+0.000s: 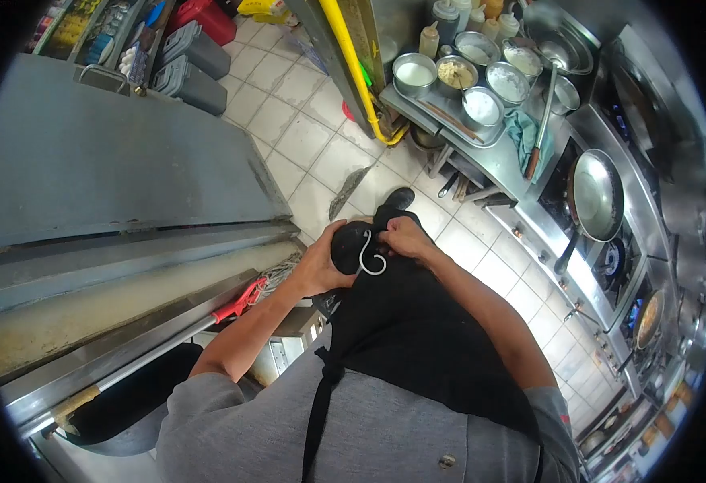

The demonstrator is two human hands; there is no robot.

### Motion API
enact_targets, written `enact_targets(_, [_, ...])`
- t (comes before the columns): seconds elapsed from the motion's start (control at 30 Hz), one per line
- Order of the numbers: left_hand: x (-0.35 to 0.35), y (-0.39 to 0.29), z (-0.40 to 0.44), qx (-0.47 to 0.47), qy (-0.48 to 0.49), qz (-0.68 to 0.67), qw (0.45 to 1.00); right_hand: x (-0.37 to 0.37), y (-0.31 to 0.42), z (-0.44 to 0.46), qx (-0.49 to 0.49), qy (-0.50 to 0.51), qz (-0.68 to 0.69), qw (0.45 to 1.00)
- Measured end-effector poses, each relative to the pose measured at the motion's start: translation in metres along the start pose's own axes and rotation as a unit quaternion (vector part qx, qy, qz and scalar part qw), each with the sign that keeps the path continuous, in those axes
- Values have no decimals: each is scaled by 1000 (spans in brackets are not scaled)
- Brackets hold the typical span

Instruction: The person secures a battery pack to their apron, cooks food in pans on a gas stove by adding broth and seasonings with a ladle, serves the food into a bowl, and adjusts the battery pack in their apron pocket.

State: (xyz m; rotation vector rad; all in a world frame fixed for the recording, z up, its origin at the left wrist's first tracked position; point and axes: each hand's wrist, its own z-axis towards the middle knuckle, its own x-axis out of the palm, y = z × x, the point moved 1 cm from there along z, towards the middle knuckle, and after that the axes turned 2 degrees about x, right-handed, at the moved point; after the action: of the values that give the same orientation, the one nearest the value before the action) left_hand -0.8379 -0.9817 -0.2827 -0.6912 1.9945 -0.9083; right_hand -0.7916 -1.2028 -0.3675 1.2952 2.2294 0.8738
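Note:
My left hand (318, 264) curves round the left side of a dark rounded object (348, 248) in front of my body; what it is cannot be made out against the black apron (405, 314). A white S-shaped hook or mark (371, 256) shows between my hands. Just right of it, my right hand (404, 238) is closed in a pinch on dark material at its fingertips, too small and dark to name.
On the right, a stove carries a steel pan (596, 196) and a second pan (648, 319). Metal bowls (482, 106) stand on a tray at the upper right. A grey counter (119, 153) fills the left. A yellow pipe (351, 64) rises ahead.

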Motion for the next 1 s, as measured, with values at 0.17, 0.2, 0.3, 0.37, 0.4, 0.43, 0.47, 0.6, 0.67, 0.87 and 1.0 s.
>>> enact_targets(0.17, [2,12,2,-75,-34,7,997,7,-15,17,-39,-14,-116,992])
enact_targets(0.2, [1,23,4,-77,-33,5,996,7,-16,19,-42,-8,-95,995])
enact_targets(0.3, [5,46,6,-66,2,-52,996,8,-12,9,36,1,78,996])
enact_targets(0.37, [11,50,3,-44,17,-132,990,4,-15,15,66,-2,112,991])
enact_targets(0.4, [14,51,3,-48,21,-137,989,4,-19,16,94,-6,147,985])
enact_targets(0.43, [17,52,5,-41,24,-121,992,4,-23,16,100,-6,147,984])
enact_targets(0.47, [18,53,7,-33,25,-105,994,3,-21,15,66,-14,86,994])
enact_targets(0.6, [7,51,11,-31,32,-118,992,-6,-11,6,-57,-42,-168,983])
enact_targets(0.67, [2,47,10,-51,27,-153,987,-4,-7,-17,-196,-79,-181,960])
enact_targets(0.87, [3,33,9,-84,8,-207,975,-22,24,-44,-383,17,-290,877])
enact_targets(1.0, [9,38,13,-71,-7,-180,981,-7,7,-29,-347,116,-389,845])
